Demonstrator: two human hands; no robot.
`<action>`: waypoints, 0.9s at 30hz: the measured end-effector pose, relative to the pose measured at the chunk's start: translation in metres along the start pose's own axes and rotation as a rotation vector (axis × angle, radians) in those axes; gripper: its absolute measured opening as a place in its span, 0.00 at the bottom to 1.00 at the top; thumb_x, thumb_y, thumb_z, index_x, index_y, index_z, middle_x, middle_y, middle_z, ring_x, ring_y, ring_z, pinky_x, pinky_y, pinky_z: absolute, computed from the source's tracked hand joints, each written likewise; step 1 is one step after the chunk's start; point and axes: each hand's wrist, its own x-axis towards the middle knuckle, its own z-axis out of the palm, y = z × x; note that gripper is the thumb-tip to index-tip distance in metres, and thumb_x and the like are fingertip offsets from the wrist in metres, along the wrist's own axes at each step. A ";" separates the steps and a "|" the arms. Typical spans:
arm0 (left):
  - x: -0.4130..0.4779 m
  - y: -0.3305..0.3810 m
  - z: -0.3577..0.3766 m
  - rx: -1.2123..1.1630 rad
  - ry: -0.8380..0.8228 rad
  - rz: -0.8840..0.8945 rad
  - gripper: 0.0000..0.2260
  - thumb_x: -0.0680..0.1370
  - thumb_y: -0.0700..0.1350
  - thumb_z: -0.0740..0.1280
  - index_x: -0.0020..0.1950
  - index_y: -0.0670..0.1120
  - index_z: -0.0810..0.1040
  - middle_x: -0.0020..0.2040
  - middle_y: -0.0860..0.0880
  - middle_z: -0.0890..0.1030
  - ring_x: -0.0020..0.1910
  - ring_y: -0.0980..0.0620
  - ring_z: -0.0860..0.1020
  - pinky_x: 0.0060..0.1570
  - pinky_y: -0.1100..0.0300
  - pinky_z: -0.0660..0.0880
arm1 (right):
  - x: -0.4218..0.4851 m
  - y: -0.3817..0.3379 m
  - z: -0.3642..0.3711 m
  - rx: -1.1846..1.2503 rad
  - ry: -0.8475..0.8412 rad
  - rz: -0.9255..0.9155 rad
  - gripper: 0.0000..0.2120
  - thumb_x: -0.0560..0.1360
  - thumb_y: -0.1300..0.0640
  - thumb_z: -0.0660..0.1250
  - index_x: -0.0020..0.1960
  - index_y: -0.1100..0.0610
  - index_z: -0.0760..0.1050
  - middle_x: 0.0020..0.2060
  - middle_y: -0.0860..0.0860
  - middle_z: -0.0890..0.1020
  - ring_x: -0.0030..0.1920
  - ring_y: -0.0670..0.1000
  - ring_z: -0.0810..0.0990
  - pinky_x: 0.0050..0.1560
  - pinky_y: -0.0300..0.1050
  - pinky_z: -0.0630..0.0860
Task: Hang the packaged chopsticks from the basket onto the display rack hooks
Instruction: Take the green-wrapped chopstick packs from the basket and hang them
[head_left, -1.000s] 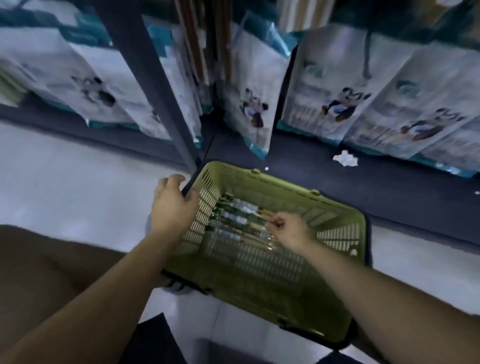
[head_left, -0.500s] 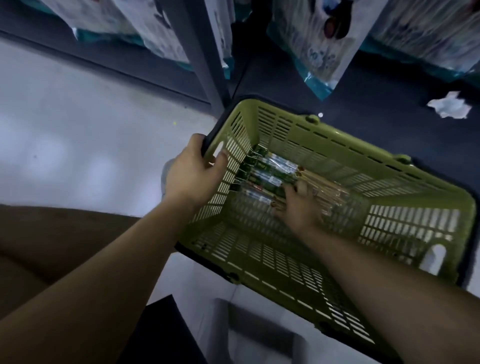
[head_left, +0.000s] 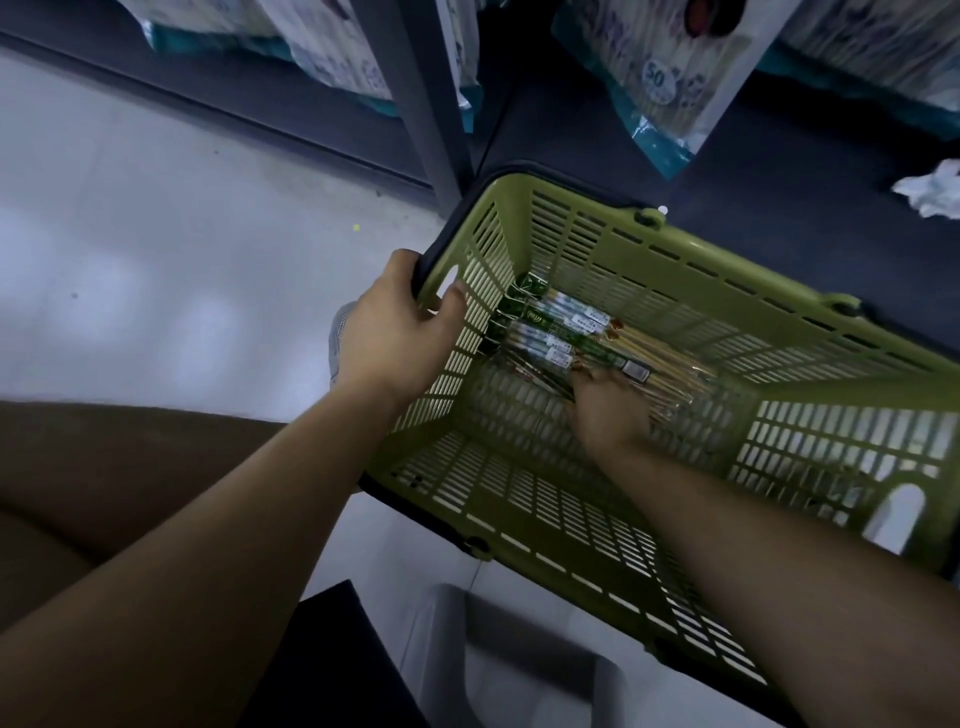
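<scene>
Lifting one pack by its header end is advised, so the hang hole is kept free. In the head view, the basket (head_left: 701, 275) is gripped at its 9 o'clock rim by the left hand (head_left: 400, 338), fingers curled round it. The packaged chopsticks (head_left: 561, 332), lying at 10 o'clock on the basket floor, are touched by the right hand (head_left: 608, 410); its closure cannot be told

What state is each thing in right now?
basket, gripped at its end rim
left hand, gripping the basket's rim
right hand, inside the basket, touching the packs; grip unclear
packaged chopsticks, lying on the basket floor
crumpled paper, lying on the dark shelf
</scene>
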 end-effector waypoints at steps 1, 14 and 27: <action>0.000 0.001 0.000 -0.001 -0.003 0.000 0.10 0.80 0.59 0.64 0.53 0.54 0.71 0.37 0.56 0.79 0.40 0.65 0.77 0.32 0.59 0.68 | 0.000 0.000 -0.001 -0.011 -0.004 0.002 0.23 0.80 0.56 0.67 0.75 0.52 0.69 0.66 0.55 0.77 0.66 0.57 0.75 0.57 0.50 0.77; -0.017 0.008 -0.011 0.074 0.212 0.255 0.18 0.79 0.47 0.69 0.67 0.43 0.73 0.63 0.44 0.74 0.62 0.45 0.74 0.60 0.50 0.73 | -0.024 0.010 -0.048 0.751 -0.048 -0.029 0.06 0.78 0.56 0.71 0.43 0.48 0.78 0.35 0.49 0.80 0.36 0.51 0.79 0.33 0.44 0.72; -0.037 0.043 0.010 -0.763 -0.282 -0.264 0.04 0.85 0.45 0.64 0.57 0.51 0.78 0.53 0.46 0.86 0.53 0.45 0.85 0.48 0.50 0.82 | -0.048 -0.049 -0.114 1.317 -0.044 -0.193 0.08 0.76 0.63 0.74 0.42 0.50 0.83 0.35 0.42 0.85 0.36 0.39 0.82 0.40 0.35 0.76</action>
